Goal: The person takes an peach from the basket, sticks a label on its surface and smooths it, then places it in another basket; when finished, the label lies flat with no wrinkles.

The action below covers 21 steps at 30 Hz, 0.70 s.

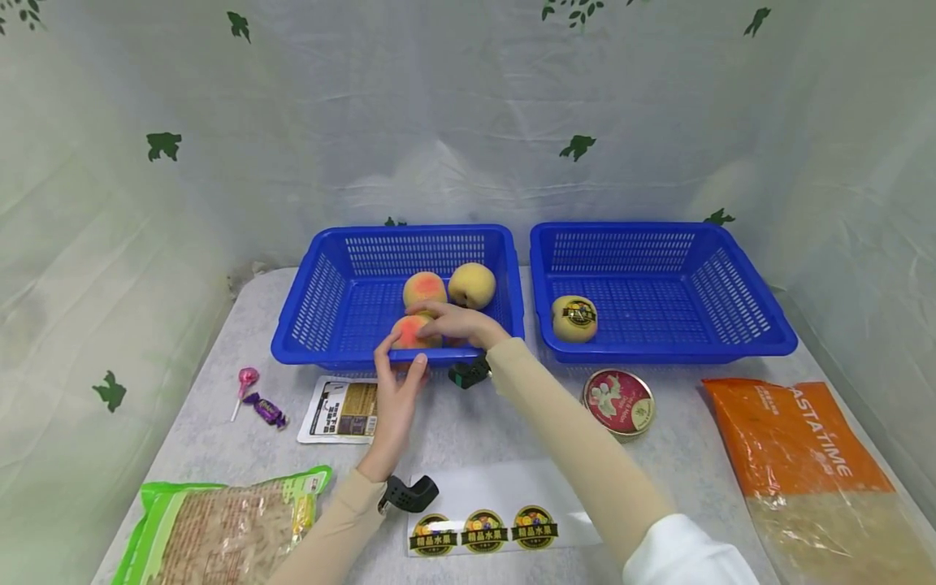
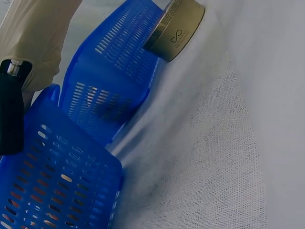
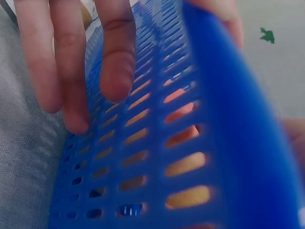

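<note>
My left hand (image 1: 398,398) is at the front wall of the left blue basket (image 1: 296,355), one finger over the rim. In the right wrist view, several fingers (image 3: 116,62) hang outside the slotted wall. My right hand (image 1: 461,321) reaches over that rim, with fingers and thumb around a red and yellow peach (image 1: 409,331) by the front wall. Behind it sit another reddish peach (image 1: 424,286) and a yellow one (image 1: 471,284). The right blue basket (image 1: 753,345) holds a pale peach (image 1: 569,325) with a black and gold sticker (image 1: 579,312).
A clear sheet with round stickers (image 1: 484,532) lies at the front. Around it are a round red tin (image 1: 619,404), an orange bag (image 1: 804,439), a green-edged bag (image 1: 227,528), a white packet (image 1: 340,410), a lollipop (image 1: 247,378) and a purple candy (image 1: 266,410).
</note>
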Each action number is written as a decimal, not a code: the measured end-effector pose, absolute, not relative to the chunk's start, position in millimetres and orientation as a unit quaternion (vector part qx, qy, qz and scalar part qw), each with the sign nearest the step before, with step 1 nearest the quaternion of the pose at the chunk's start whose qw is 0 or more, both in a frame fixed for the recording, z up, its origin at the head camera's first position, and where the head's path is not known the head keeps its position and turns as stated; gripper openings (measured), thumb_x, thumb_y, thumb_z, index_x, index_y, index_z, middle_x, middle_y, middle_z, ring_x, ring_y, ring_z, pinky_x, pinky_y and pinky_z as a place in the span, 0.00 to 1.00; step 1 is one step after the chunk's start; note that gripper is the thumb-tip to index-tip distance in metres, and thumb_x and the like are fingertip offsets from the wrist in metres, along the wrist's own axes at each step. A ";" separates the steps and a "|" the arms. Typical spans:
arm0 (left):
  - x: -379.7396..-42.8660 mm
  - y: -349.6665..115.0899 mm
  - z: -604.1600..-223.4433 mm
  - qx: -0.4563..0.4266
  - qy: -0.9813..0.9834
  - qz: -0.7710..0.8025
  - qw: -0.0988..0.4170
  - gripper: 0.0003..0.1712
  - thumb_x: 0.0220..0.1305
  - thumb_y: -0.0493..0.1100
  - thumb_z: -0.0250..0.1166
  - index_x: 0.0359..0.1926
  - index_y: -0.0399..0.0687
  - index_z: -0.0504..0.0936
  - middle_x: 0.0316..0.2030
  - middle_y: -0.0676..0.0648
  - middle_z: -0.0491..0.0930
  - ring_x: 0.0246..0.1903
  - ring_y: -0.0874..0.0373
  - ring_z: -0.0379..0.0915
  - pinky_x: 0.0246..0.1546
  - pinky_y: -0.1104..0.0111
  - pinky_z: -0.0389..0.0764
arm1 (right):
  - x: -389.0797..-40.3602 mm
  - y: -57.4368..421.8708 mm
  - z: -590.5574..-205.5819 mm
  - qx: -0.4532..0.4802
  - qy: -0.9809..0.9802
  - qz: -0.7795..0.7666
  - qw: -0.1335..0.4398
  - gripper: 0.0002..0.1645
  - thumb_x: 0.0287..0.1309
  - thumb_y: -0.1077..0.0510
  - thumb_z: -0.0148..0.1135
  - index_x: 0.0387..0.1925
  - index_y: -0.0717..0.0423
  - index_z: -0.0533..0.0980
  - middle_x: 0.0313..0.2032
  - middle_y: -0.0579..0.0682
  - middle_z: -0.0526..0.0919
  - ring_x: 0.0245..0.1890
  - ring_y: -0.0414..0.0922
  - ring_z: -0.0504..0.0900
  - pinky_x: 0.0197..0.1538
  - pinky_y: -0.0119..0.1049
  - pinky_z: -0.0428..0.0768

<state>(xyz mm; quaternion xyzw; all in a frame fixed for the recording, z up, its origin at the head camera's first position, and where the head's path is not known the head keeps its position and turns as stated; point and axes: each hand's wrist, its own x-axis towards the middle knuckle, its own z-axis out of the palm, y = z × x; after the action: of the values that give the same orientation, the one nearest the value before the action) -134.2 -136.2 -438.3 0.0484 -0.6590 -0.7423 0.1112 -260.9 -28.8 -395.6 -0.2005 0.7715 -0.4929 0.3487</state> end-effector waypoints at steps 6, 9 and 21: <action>-136.8 -135.9 -445.9 0.046 -0.660 -0.740 0.121 0.29 0.65 0.45 0.54 0.63 0.54 0.53 0.57 0.41 0.58 0.45 0.52 0.66 0.49 0.52 0.69 | -260.9 -33.8 -396.7 -0.219 0.786 -0.469 0.338 0.29 0.61 0.60 0.50 0.64 0.49 0.60 0.64 0.50 0.58 0.60 0.47 0.59 0.58 0.44 0.63; -136.3 -135.7 -444.4 0.049 -0.658 -0.743 0.113 0.29 0.64 0.45 0.54 0.63 0.55 0.54 0.59 0.44 0.54 0.46 0.50 0.66 0.50 0.52 0.68 | -260.8 -32.0 -395.8 -0.221 0.798 -0.459 0.322 0.28 0.61 0.58 0.50 0.63 0.49 0.61 0.63 0.50 0.60 0.58 0.46 0.61 0.57 0.44 0.64; -126.8 -131.9 -421.5 0.054 -0.656 -0.745 0.102 0.29 0.65 0.39 0.53 0.64 0.48 0.52 0.41 0.42 0.63 0.39 0.52 0.68 0.50 0.50 0.67 | -271.0 -0.8 -376.8 -0.199 0.751 -0.528 0.343 0.26 0.63 0.53 0.49 0.63 0.44 0.59 0.63 0.50 0.55 0.52 0.50 0.69 0.47 0.49 0.73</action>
<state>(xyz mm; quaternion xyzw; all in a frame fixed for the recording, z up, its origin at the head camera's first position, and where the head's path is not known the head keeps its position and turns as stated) -126.8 -131.9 -421.5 0.0535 -0.6565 -0.7455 0.1023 -271.0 -0.8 -376.8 -0.1994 0.7508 -0.5280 0.3433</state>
